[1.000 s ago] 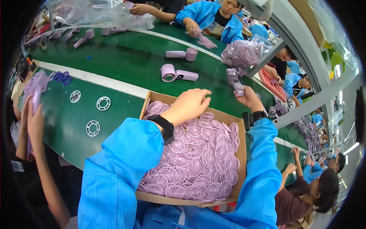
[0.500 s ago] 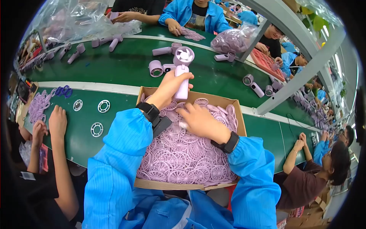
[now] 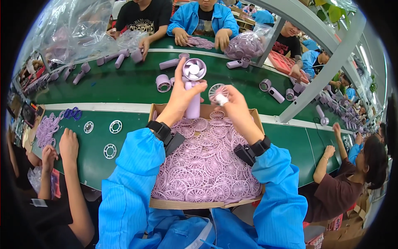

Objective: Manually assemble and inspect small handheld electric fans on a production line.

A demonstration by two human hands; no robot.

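Note:
My left hand (image 3: 181, 96) is closed round the handle of a lilac handheld fan (image 3: 192, 108). The fan stands upright, and its head shows bare blades round a pale hub. Just to its right, my right hand (image 3: 237, 107) pinches a round, spoked lilac fan grille (image 3: 215, 92), apart from the fan head. Something white covers a fingertip of that hand. Below both hands sits an open cardboard box (image 3: 195, 204) filled with many more such grilles (image 3: 203, 166).
On the green conveyor belt (image 3: 137, 85) beyond lie fan bodies and housings (image 3: 163, 83). White rings (image 3: 115, 126) and a heap of lilac rings (image 3: 47, 129) lie at left. A grey metal post (image 3: 323, 66) slants at right. Co-workers sit on several sides.
My right hand has risen from the box and now holds a grille beside the fan. The fan has shifted slightly left. Across the belt, a co-worker's hand has reached toward a fan part.

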